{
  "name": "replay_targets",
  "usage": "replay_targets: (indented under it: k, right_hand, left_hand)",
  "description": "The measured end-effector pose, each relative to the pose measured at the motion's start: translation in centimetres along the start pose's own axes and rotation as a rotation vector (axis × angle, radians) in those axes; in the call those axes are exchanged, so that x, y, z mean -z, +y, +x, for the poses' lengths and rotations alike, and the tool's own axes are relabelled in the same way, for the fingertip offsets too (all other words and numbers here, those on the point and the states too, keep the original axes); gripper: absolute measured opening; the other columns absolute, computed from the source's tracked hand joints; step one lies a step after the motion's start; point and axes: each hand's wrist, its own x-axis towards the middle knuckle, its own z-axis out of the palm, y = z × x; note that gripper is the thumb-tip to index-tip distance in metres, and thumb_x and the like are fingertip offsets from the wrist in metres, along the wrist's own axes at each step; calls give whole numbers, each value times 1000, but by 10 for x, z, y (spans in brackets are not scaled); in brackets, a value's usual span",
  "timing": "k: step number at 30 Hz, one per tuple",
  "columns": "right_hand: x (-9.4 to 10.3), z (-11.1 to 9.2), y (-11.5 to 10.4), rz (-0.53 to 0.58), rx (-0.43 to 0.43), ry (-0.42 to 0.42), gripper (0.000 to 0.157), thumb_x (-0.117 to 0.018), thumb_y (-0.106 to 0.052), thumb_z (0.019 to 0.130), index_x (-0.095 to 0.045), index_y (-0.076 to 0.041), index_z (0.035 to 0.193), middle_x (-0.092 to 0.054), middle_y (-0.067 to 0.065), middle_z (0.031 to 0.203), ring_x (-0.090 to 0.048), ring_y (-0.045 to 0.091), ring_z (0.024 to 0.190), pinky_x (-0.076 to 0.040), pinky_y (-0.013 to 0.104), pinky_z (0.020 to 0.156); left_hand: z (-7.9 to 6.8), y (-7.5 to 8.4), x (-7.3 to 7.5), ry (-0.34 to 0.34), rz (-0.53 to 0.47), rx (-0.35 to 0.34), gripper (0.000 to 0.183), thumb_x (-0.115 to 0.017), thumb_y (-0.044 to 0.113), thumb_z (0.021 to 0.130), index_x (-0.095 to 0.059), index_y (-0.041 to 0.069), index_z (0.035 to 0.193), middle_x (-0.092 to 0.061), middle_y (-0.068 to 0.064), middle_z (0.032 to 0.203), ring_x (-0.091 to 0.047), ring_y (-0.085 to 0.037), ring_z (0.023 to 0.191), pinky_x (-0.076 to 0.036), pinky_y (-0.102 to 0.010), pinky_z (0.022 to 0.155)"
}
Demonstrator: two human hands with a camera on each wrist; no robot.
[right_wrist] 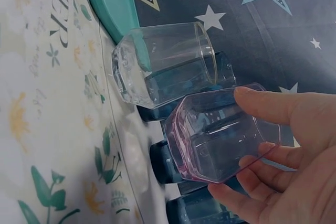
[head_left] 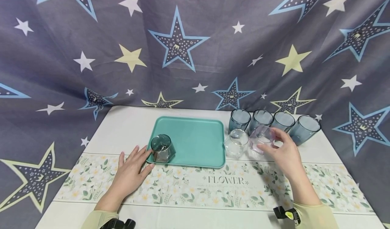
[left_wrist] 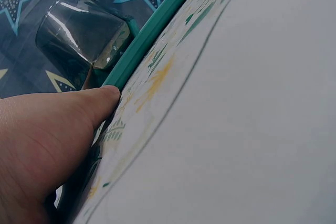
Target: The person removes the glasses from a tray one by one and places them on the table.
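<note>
My right hand (head_left: 286, 154) grips a clear pinkish glass (head_left: 259, 141), thumb on one side and fingers curled round the other. In the right wrist view the pinkish glass (right_wrist: 212, 140) has a faceted base, with a clear glass (right_wrist: 163, 66) close beside it. My left hand (head_left: 130, 171) lies with its fingers spread at the front left corner of a green tray (head_left: 198, 142). Its thumb touches the tray's edge in the left wrist view. On that tray corner stands a dark grey-green glass (head_left: 163, 149), right by the left fingertips.
A row of several blue glasses (head_left: 239, 120) stands behind the pinkish and clear glasses, at the back right of the white table (head_left: 131, 127). A floral strip (head_left: 225, 191) with the word FLOWER runs across the front. Behind the table hangs a star-patterned curtain (head_left: 213, 59).
</note>
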Motion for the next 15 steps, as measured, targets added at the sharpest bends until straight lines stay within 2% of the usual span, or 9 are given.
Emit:
replay_targets:
  k: [4, 11, 15]
  right_hand:
    - [-2, 1, 4, -20, -5, 2, 86, -94, -25, 93, -48, 0, 163, -56, 22, 153, -55, 38, 138, -58, 21, 99]
    - [-6, 3, 11, -3, -1, 2, 85, -95, -23, 92, -51, 3, 160, -56, 24, 152, -54, 40, 138, -49, 4, 89]
    - [-8, 3, 13, 8, -5, 0, 85, -96, -23, 91, -52, 3, 159, -56, 24, 151, -55, 40, 136, -47, 3, 88]
  left_hand:
    - [0, 0, 0, -3, -1, 0, 61, -67, 43, 112, -56, 10, 163, -48, -17, 170, -29, -46, 163, 3, -78, 127]
    - [0, 0, -1, 8, 2, -6, 61, -69, 40, 111, -57, 9, 162, -48, -17, 170, -30, -47, 162, 1, -78, 127]
    - [0, -1, -2, -8, 8, 5, 62, -68, 40, 111, -56, 9, 163, -46, -17, 171, -28, -45, 163, 3, -77, 127]
